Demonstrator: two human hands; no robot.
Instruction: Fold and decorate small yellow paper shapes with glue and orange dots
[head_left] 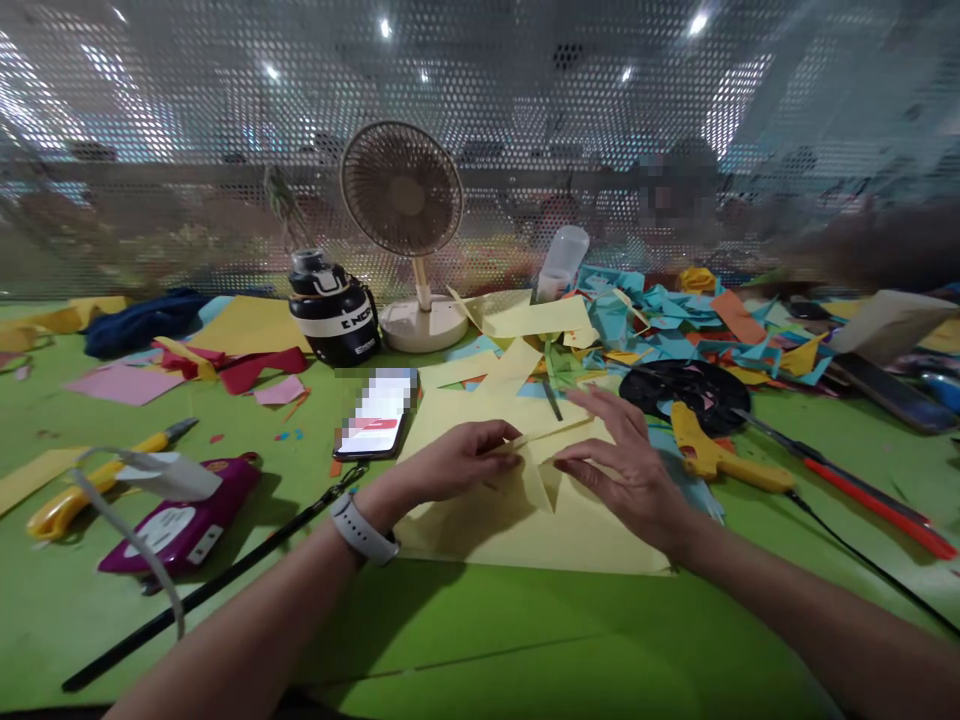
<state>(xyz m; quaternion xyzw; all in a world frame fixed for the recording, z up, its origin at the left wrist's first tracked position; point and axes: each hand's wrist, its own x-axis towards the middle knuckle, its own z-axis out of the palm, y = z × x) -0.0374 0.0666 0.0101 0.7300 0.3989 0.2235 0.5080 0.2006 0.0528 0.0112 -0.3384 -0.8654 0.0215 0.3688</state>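
A small folded piece of pale yellow paper [538, 478] is held just above a larger yellow sheet [600, 545] on the table. My left hand [461, 460], with a pale watch band at its wrist, is closed on the left side of the folded paper. At the right side, the thumb and a finger of my right hand [626, 455] pinch close together on the paper, other fingers raised. Loose yellow paper strips [510, 365] lie on the far part of the sheet. A phone [379, 415] with its screen lit lies left of the sheet.
A yellow glue gun [724, 462], a black disc [645, 385] and a red-handled tool [874, 505] lie right. A fan [424, 325], black bottle [334, 325] and blue paper scraps [622, 315] stand or lie behind. A purple device [180, 520] and yellow cutter [97, 485] lie left.
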